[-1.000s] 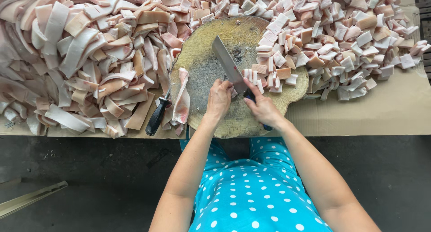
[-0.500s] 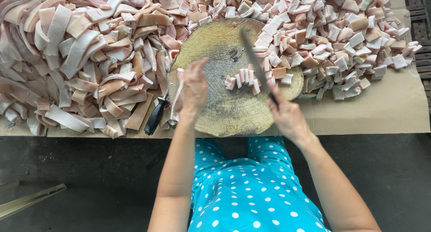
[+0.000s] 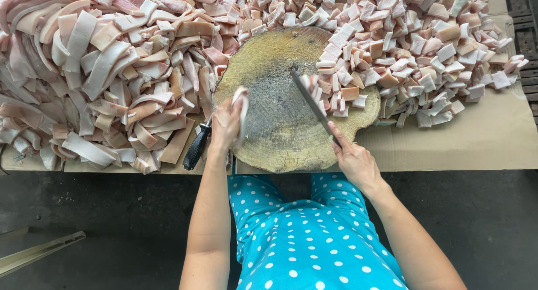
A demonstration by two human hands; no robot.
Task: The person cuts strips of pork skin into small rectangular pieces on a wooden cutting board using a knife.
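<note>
A round wooden chopping block (image 3: 280, 133) lies in front of me. My right hand (image 3: 354, 161) grips a cleaver (image 3: 311, 103), its blade edge-on against small cut cubes of pale pink pork skin (image 3: 342, 88) at the block's right side. My left hand (image 3: 226, 123) holds a long strip of pork skin (image 3: 242, 107) at the block's left edge. To the left lies a big pile of uncut strips (image 3: 101, 77). To the right spreads a heap of cut pieces (image 3: 426, 49).
A second knife with a black handle (image 3: 196, 148) lies by the block's left edge, partly under the strips. Brown cardboard (image 3: 465, 144) covers the work surface. Dark floor is below, with a pale bar (image 3: 39, 253) at lower left. My lap is in blue dotted cloth.
The cleaver has swept the cut pieces from the block's middle to the right heap. My left hand moved left and picked up a fresh strip from the pile's edge.
</note>
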